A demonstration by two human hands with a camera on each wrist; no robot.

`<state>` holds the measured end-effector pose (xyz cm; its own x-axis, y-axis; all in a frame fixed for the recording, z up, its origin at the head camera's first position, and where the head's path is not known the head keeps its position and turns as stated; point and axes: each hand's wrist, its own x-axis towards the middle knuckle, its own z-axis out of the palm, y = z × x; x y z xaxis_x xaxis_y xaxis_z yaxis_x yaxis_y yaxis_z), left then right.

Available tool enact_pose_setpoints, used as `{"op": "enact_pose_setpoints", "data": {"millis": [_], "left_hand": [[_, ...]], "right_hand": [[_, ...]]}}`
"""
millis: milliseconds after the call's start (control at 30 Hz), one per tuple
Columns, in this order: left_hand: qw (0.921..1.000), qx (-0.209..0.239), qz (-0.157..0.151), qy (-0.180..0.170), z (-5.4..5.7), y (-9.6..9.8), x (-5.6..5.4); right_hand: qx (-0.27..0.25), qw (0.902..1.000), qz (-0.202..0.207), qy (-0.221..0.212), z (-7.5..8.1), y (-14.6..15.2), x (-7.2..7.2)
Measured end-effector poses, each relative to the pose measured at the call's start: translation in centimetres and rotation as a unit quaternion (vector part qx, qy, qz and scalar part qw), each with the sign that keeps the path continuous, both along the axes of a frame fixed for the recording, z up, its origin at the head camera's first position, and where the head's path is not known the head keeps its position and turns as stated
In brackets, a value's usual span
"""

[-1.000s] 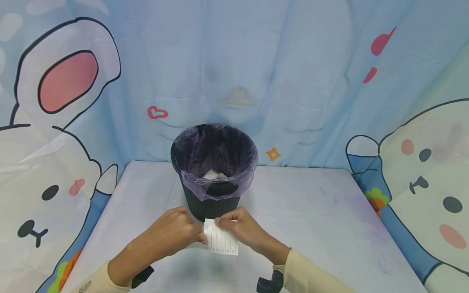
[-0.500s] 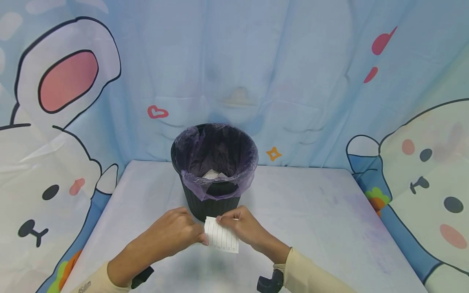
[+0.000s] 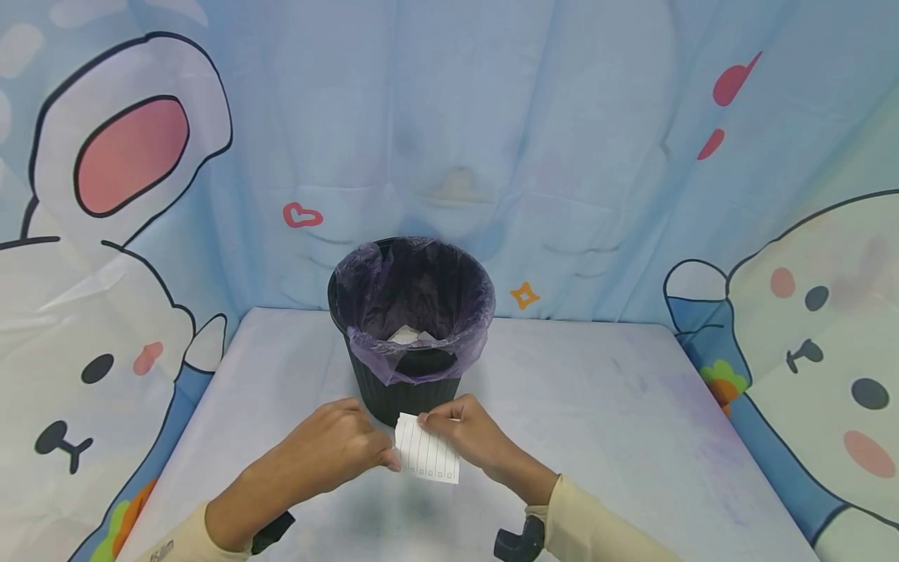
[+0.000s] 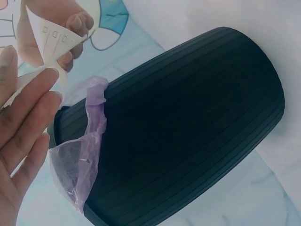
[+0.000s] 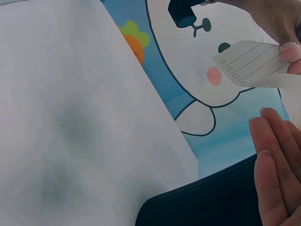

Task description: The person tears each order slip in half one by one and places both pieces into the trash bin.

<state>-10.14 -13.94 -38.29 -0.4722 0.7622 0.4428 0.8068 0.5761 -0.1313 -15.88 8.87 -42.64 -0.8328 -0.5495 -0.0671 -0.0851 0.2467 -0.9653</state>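
A lined paper slip (image 3: 427, 453) with a row of small printed boxes is stretched between both hands in front of the bin. My left hand (image 3: 344, 437) pinches its left side between thumb and fingers. At the top edge, my right hand (image 3: 474, 441) pinches the slip with thumb and forefinger. The wrist views show the paper (image 5: 249, 63) bent and twisted between the hands; whether it is torn there, I cannot tell. Right behind the hands stands a black trash bin (image 3: 372, 382), lined with a purple plastic bag (image 3: 456, 312).
White paper scraps (image 3: 405, 336) lie inside the bin. A white cloth-covered table (image 3: 597, 406) spreads to both sides. Behind it hangs a light blue curtain (image 3: 562, 156) with cartoon animals. Black wrist devices (image 3: 520, 542) sit at both cuffs.
The slip has tilted, its lower edge rising slightly. The strip of paper under the left hand has gone out of sight in the head view. My right hand has shifted slightly right.
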Motion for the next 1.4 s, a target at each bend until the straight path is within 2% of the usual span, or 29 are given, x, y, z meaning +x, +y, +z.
{"op": "enact_pose_setpoints", "data": {"millis": [433, 667, 933, 1400], "left_hand": [[0.9998, 0.015, -0.007, -0.005, 0.06, 0.02, 0.07], [0.9998, 0.014, -0.011, 0.009, -0.07, 0.05, 0.07], [0.9984, 0.023, -0.023, 0.046, -0.02, 0.03, 0.17], [0.9973, 0.028, -0.039, 0.056, 0.12, 0.09, 0.09]], "right_hand": [[0.002, 0.9999, -0.005, -0.009, -0.18, 0.16, -0.23], [0.003, 0.9999, -0.011, -0.006, -0.26, 0.20, -0.30], [0.010, 0.9997, -0.023, -0.004, -0.20, 0.40, -0.36], [0.015, 0.9993, -0.034, -0.007, -0.41, 0.55, -0.65]]}}
